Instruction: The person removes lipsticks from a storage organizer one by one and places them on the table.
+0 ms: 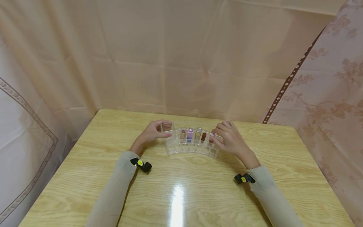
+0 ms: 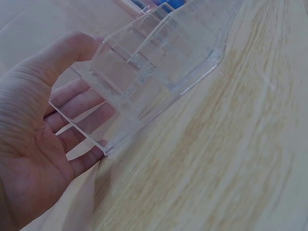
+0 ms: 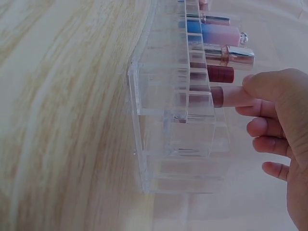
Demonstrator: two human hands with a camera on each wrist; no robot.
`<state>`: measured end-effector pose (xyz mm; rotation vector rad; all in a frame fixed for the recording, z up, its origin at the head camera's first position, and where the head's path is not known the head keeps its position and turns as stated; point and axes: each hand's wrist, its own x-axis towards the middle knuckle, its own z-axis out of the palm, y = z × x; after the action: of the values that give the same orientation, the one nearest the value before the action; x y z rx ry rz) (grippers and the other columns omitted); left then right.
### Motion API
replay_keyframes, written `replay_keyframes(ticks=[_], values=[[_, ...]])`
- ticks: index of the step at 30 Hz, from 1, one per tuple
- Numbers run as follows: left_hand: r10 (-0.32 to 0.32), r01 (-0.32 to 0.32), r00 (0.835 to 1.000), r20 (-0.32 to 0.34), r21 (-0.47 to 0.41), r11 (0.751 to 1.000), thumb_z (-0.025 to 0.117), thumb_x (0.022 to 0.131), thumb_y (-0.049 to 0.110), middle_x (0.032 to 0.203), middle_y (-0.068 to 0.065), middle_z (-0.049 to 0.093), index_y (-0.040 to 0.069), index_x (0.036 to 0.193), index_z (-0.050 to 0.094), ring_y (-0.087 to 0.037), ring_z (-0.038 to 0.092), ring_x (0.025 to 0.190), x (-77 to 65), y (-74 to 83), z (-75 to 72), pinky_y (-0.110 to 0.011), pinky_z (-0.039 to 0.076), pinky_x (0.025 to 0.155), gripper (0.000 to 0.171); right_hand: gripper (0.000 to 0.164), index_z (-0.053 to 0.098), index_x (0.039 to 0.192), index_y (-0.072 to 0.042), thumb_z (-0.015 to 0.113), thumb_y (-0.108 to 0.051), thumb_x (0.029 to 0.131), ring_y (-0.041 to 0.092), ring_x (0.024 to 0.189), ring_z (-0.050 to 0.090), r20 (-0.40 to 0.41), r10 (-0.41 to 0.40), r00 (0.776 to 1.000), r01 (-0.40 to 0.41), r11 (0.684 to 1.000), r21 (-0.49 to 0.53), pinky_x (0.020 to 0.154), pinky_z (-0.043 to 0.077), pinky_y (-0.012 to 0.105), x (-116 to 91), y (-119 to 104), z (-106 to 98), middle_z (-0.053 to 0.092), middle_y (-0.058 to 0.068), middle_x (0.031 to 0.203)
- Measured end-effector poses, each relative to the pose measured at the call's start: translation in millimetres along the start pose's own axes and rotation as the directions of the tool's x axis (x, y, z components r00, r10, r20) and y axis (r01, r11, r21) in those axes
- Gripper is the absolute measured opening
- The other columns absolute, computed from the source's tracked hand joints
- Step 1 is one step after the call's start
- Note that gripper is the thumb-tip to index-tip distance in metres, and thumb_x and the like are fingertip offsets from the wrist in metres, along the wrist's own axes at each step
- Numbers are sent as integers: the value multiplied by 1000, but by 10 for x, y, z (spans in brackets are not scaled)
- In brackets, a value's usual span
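Standing beside pink tube (image 3: 237, 97) in right grip (image 1: 229, 138): maroon tube (image 3: 221, 74)

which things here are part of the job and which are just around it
Part of the job:
- clear holder, gripped by the left hand
- pink-topped lipstick, pinched by the right hand
- other lipsticks standing in the holder

Just around:
- wooden table
- beige curtain
- floral curtain
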<state>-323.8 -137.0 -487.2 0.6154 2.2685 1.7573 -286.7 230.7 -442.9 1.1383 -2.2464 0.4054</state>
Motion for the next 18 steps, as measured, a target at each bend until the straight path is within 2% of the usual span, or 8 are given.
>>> replay_keyframes(ticks=[7,18], values=[[-16,16,1000,2,15,1000,79,90,16,140,-14,63,8,139,60,-32,58,131,9,-6,-13,-54,36,117,53,15,73,87,-5,81,-16,82,26,82,50,11,12,1000,-12,1000,4,84,42,48,6,-14,1,64,8,82],[1,-1,1000,7,-5,1000,79,89,10,141,-18,61,4,139,59,-37,57,132,32,-35,-11,-55,38,115,54,15,71,88,-4,80,-14,81,26,81,45,-16,1,1000,-1,1000,22,84,41,48,11,-23,18,61,9,82]])
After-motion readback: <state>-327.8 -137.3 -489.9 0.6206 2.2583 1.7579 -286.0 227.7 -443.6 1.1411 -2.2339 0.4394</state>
